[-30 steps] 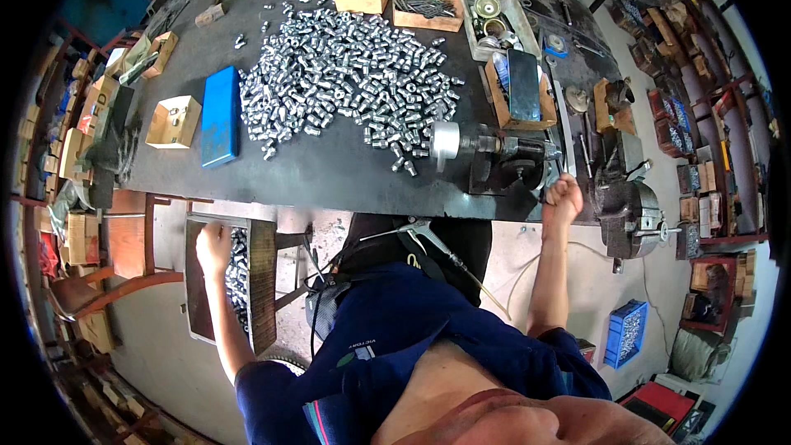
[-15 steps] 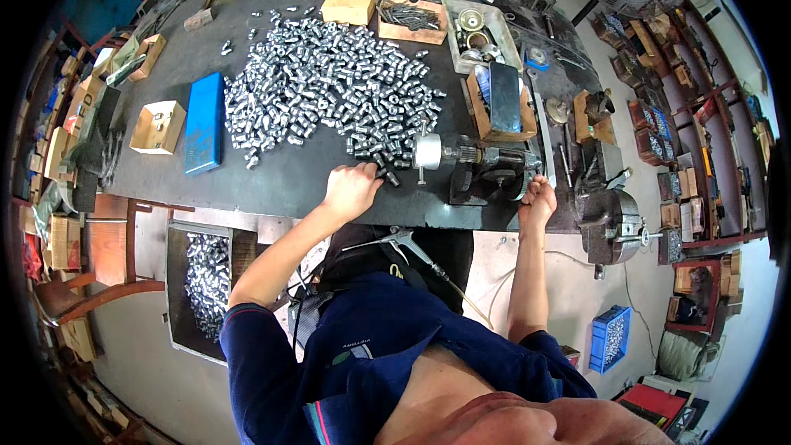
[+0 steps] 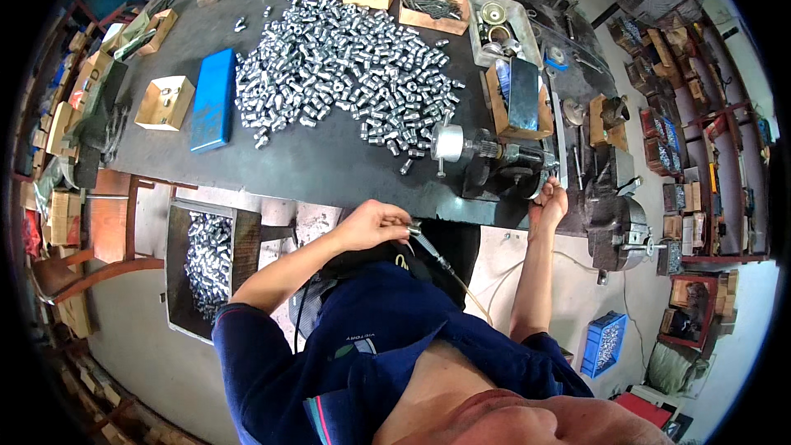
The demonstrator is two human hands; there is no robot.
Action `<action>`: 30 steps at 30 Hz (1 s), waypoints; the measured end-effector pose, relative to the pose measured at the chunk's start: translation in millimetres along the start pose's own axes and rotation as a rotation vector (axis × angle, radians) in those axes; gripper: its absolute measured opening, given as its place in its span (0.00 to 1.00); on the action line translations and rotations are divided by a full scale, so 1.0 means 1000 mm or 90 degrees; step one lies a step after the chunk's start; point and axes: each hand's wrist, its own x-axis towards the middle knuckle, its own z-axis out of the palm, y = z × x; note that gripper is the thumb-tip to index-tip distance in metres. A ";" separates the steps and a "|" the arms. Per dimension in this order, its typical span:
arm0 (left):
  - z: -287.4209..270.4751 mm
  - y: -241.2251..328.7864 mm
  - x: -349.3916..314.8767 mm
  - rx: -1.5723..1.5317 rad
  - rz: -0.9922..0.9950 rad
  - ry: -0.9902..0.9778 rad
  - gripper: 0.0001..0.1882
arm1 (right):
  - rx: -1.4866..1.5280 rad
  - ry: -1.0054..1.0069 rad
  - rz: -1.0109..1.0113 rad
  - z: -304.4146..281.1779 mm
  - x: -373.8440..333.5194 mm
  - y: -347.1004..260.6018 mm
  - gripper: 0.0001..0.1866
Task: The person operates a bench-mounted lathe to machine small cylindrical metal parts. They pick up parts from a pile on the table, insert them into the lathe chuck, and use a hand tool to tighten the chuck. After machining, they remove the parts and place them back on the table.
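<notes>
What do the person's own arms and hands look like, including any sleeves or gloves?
The left hand and right hand are ungloved, with no watch visible on either wrist. Short, dark navy-blue fabric sleeves cover the upper arms, left sleeve and right sleeve, leaving the forearms bare. A thin reddish trim seems to edge the left cuff.

A head-worn fisheye camera looks steeply down past the wearer's navy shirt point(image 3: 412, 305) onto a dark workbench point(image 3: 321, 165).
Wide and upright, it sees the workbench near; at right, shelving point(image 3: 729, 260) bends toward the rim, detail there hard to judge.
</notes>
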 end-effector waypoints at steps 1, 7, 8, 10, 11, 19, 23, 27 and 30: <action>-0.003 0.001 -0.003 -0.054 -0.014 0.026 0.11 | 0.001 -0.018 -0.002 -0.002 0.000 -0.001 0.08; -0.047 0.024 0.015 -0.179 0.137 0.208 0.09 | -0.016 -0.028 -0.016 -0.002 0.002 0.001 0.08; -0.051 0.017 0.024 -0.213 0.146 0.215 0.10 | -0.016 -0.037 -0.020 -0.003 0.002 0.002 0.08; -0.038 0.001 0.029 -0.128 0.090 0.224 0.09 | -0.018 -0.049 -0.032 -0.007 0.004 0.004 0.07; -0.019 0.000 0.022 -0.010 0.051 0.187 0.08 | -0.003 -0.057 -0.028 -0.010 0.006 0.005 0.07; -0.024 0.029 0.008 -0.199 0.125 0.166 0.08 | 0.008 -0.056 -0.006 -0.006 0.004 0.001 0.07; -0.045 0.077 0.023 -0.107 0.244 0.179 0.07 | -0.012 -0.050 -0.018 -0.003 -0.001 0.000 0.07; -0.037 0.097 0.045 -0.092 0.251 0.178 0.07 | -0.002 -0.049 -0.018 -0.007 0.002 0.001 0.07; -0.037 0.091 0.055 -0.105 0.252 0.162 0.07 | 0.001 -0.035 -0.016 -0.005 0.001 0.000 0.07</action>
